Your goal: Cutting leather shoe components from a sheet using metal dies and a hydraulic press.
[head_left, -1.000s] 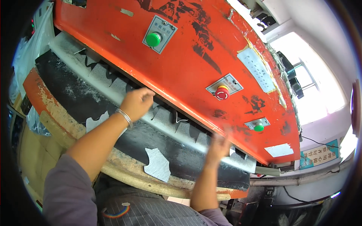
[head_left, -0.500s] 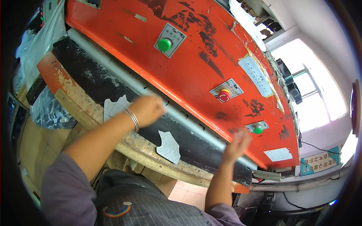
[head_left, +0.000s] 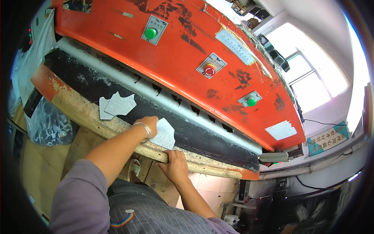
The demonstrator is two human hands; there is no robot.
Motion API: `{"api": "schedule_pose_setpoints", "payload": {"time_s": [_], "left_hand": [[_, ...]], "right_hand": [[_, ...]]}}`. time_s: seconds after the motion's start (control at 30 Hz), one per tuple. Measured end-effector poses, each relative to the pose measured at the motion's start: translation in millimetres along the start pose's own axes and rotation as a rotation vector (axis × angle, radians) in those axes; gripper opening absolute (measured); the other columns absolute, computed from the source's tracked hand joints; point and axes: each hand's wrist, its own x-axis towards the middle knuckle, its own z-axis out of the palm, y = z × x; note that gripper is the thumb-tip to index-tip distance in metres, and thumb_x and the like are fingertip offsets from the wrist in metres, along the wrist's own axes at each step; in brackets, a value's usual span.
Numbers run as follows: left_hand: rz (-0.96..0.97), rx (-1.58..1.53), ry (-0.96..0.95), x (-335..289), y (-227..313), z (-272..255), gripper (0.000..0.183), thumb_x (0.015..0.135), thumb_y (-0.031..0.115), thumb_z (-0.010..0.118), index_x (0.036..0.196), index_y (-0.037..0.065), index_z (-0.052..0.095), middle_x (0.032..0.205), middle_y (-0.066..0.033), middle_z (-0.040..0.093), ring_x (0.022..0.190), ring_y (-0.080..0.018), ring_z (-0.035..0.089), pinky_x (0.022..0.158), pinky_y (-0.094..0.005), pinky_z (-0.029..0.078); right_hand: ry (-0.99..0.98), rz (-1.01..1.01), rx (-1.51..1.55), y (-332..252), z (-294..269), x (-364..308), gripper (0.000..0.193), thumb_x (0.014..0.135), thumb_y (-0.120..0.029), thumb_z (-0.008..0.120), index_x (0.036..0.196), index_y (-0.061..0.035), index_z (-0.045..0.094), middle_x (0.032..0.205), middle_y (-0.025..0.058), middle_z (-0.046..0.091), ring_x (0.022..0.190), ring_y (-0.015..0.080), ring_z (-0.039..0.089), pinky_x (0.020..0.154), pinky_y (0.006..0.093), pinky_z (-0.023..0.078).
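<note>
A light grey cut piece of sheet material (head_left: 164,133) with a notched outline lies across the black strip and the worn front ledge. My left hand (head_left: 148,126), with bracelets at its wrist, is closed on the piece's left edge; its fingertips are partly hidden. From the near side, my right hand (head_left: 176,167) pinches the lower edge, thumb and fingers together. To the left of my hands, two similar grey pieces (head_left: 121,104) overlap on the black strip and ledge.
A red machine front (head_left: 175,50) rises behind the black strip (head_left: 202,134). It carries green buttons (head_left: 150,33) and a red stop button (head_left: 209,70). A pale bar (head_left: 128,84) runs along its foot. Plastic bags (head_left: 50,121) hang at the left end.
Both hands have come down and toward each other, from over the strip and before the red front to the single grey piece, which they now hold. The view has shifted.
</note>
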Motion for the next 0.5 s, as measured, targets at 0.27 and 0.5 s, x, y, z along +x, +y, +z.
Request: {"api": "schedule_pose_setpoints", "payload": {"time_s": [0.27, 0.5], "left_hand": [[-0.126, 0.709, -0.391, -6, -100, -116, 0.046, 0.069, 0.032, 0.073, 0.102, 0.0, 0.068, 0.113, -0.0197, 0.065, 0.109, -0.0296, 0.061, 0.089, -0.0415, 0.049], [0.196, 0.077, 0.201, -21, -94, -111, 0.06, 0.078, 0.04, 0.072, 0.123, 0.005, 0.055, 0.119, -0.0186, 0.059, 0.114, -0.032, 0.055, 0.096, -0.0406, 0.043]], "right_hand": [[-0.283, 0.011, -0.012, -30, -12, -3, 0.045, 0.069, -0.027, 0.079, 0.102, -0.0015, 0.063, 0.091, 0.0167, 0.061, 0.09, 0.0343, 0.057, 0.081, 0.0411, 0.047], [-0.137, 0.069, 0.082, -9, -27, 90, 0.067, 0.072, -0.05, 0.077, 0.117, -0.0028, 0.059, 0.131, 0.0294, 0.047, 0.121, 0.0425, 0.045, 0.099, 0.0449, 0.041]]}}
